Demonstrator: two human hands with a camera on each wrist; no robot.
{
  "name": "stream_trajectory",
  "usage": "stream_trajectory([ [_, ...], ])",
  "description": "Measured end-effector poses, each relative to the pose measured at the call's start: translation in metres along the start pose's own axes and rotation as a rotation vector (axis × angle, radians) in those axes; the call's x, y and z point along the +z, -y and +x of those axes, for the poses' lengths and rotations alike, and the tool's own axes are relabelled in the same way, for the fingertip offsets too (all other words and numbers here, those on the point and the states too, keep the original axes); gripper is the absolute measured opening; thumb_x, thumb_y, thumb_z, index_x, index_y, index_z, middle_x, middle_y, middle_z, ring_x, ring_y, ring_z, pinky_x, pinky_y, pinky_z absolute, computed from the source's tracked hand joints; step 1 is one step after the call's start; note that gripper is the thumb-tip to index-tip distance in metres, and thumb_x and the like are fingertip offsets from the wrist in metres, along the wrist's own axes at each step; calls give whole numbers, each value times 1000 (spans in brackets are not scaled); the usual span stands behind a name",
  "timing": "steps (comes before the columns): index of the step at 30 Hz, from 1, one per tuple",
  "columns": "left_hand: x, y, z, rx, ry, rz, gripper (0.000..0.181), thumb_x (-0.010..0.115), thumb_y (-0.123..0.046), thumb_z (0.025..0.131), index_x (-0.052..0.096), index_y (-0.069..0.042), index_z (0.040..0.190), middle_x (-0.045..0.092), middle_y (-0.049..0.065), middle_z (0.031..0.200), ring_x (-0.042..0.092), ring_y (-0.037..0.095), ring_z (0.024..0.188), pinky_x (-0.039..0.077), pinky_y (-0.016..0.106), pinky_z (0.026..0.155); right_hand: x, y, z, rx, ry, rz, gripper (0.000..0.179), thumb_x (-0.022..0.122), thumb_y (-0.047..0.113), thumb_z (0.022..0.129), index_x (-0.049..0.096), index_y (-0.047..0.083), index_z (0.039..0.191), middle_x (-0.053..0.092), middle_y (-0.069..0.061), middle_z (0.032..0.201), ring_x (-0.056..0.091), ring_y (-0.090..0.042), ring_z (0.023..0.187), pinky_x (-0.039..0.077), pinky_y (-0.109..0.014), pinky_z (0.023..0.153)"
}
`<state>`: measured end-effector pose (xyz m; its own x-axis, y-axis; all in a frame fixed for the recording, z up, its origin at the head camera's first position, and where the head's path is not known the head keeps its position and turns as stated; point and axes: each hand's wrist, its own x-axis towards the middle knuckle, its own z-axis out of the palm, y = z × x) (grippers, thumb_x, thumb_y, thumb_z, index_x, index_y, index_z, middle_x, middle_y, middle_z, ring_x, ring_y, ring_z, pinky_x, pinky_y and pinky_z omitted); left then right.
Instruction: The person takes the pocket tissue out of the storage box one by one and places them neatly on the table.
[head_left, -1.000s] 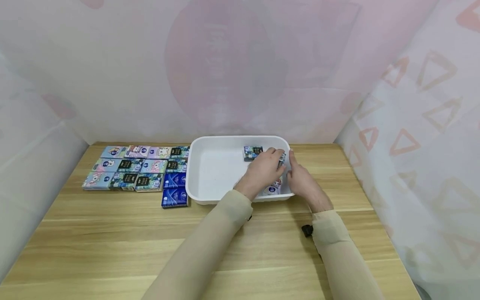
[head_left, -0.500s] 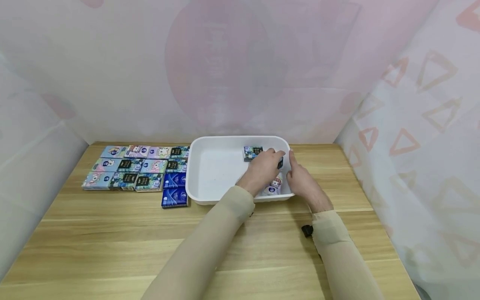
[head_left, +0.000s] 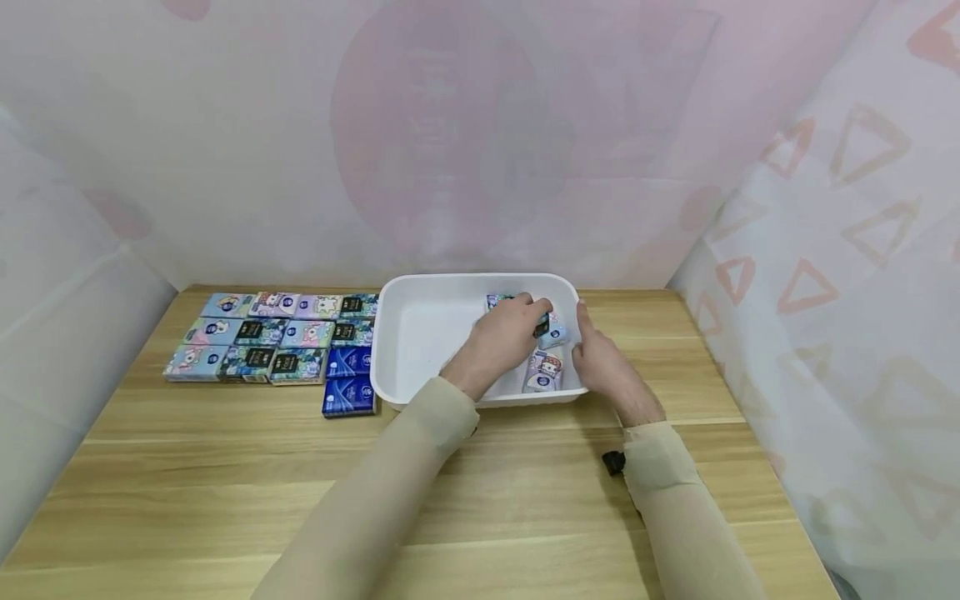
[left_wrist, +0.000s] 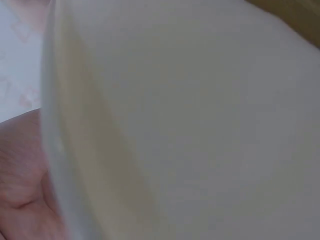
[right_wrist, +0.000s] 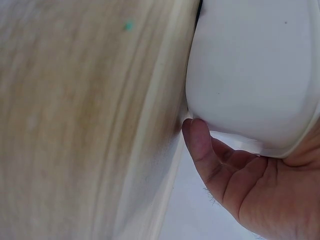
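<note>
My left hand (head_left: 502,342) is inside the white plastic tray (head_left: 420,282), holding a dark floral tissue pack (head_left: 542,325) that its fingers partly hide. Just right of that pack lies a light blue tissue pack (head_left: 554,333), with a pale purple cartoon tissue pack (head_left: 543,372) nearer the tray's front. Another floral tissue pack (head_left: 495,301) shows behind the left hand. My right hand (head_left: 609,365) grips the tray's right end from outside. In the right wrist view, its fingertips (right_wrist: 192,127) meet the lower outer wall. The left wrist view shows mostly blurred tray wall (left_wrist: 200,125).
Left of the tray, rows of tissue packs (head_left: 260,331) lie side by side on the wooden table (head_left: 225,492). Two dark blue packs (head_left: 350,396) sit close to the tray's left wall. Printed cloth (head_left: 450,167) hangs behind and on both sides.
My left hand has moved left and towards me from the tray's right end, with the dark floral pack in its fingers. The light blue pack has come into sight. The right hand stays put.
</note>
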<state>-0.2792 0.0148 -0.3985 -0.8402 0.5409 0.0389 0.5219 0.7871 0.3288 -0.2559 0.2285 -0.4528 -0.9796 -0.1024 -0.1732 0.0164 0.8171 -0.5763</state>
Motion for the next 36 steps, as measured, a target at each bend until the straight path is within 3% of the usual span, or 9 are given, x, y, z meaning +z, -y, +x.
stream_trajectory([
  [1,8,11,4,9,-20,-6,53,71,-4,112,66,-15,164,79,13,137,81,28,120,72,43,104,0,0,0,4,2,1,81,42,8,121,-3,6,188,52,-48,169,80,-43,109,71,-58,98],
  [7,-9,27,-15,10,-52,-12,53,66,1,111,67,-14,162,78,13,143,79,31,125,71,46,109,1,2,0,36,21,-13,82,41,10,122,-7,10,188,45,-47,175,79,-44,115,71,-57,99],
  [8,-23,20,-26,0,-45,-3,54,67,4,110,67,-11,162,77,16,146,79,34,128,70,49,111,1,2,1,38,22,-11,81,41,11,123,-7,10,188,45,-46,175,79,-43,114,71,-55,97],
  [10,-27,25,-33,-3,-60,4,55,67,5,109,67,-11,162,77,16,148,79,36,129,70,49,112,1,2,1,40,20,-7,82,41,11,123,-7,11,188,46,-45,175,79,-42,110,71,-53,94],
  [19,-39,50,-64,-14,-89,36,56,68,5,110,66,-11,164,78,16,149,80,36,129,71,48,109,1,1,1,47,19,14,81,40,12,123,-7,10,188,42,-45,178,79,-39,103,70,-52,91],
  [27,-48,71,-93,-47,-107,19,56,74,0,109,66,-11,163,77,17,149,80,35,128,72,48,106,1,2,0,40,15,-14,80,40,13,123,-6,9,188,42,-42,180,78,-41,112,69,-56,100],
  [36,-64,98,-125,-38,-146,6,54,73,2,110,66,-9,162,76,18,149,80,35,122,72,50,100,1,1,1,48,23,2,80,39,13,123,-8,12,188,38,-39,183,78,-39,110,69,-52,96],
])
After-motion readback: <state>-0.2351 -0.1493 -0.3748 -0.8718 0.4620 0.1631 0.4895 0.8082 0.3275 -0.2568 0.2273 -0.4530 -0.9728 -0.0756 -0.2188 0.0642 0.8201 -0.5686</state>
